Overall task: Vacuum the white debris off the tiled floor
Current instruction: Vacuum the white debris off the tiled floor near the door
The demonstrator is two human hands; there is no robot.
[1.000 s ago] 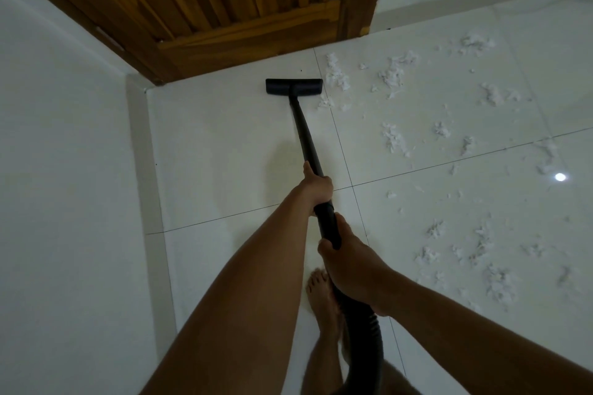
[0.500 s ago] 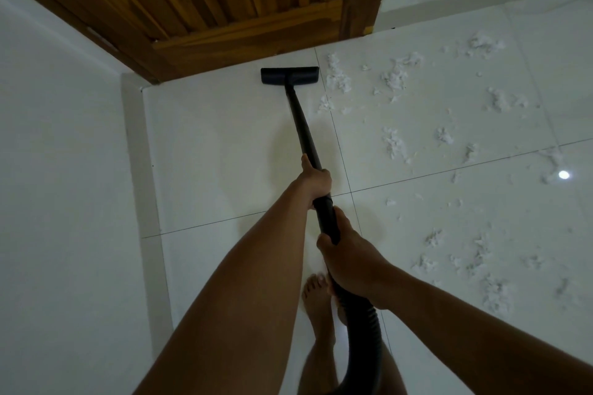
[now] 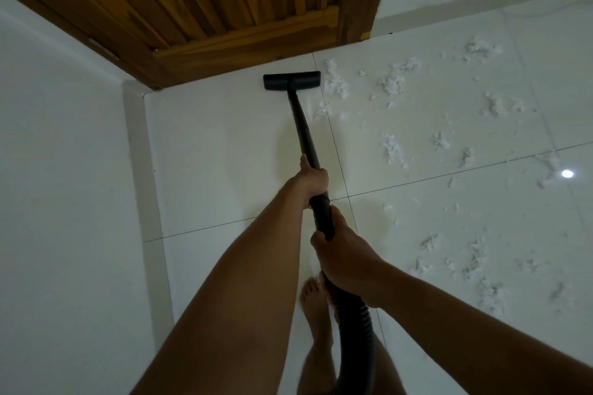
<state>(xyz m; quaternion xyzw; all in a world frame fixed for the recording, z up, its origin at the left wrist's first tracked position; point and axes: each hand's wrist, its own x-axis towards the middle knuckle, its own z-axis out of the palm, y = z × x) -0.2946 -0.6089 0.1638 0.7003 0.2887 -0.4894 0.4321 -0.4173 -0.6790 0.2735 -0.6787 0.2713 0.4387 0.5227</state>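
Mostly, the white debris point(image 3: 391, 147) lies on the right side of the picture. It is in little fluffy bits, spread over the tiled floor point(image 3: 208, 154) from the upper right down to the lower right. One clump sits just beside the right end of the black vacuum head point(image 3: 291, 81).

The vacuum head lies flat on the floor near the top middle, close to the bottom of the wooden door point(image 3: 224, 0). A thin black tube point(image 3: 305, 135) runs from the head down toward the middle of the picture.

The left hand point(image 3: 313, 178) holds this tube, with its fingers curled round it. Just below, the right hand point(image 3: 345, 261) grips the thicker black part, and its fingers wrap round that too. From under the right hand a ridged black hose point(image 3: 356, 330) bends down to the bottom edge. A bare foot point(image 3: 316, 301) stands on the floor beside the hose.

A white wall point(image 3: 48, 170) fills the left side, with a pale strip point(image 3: 141, 170) along its bottom. A small bright spot of light point(image 3: 567, 173) shines on the floor at the right.
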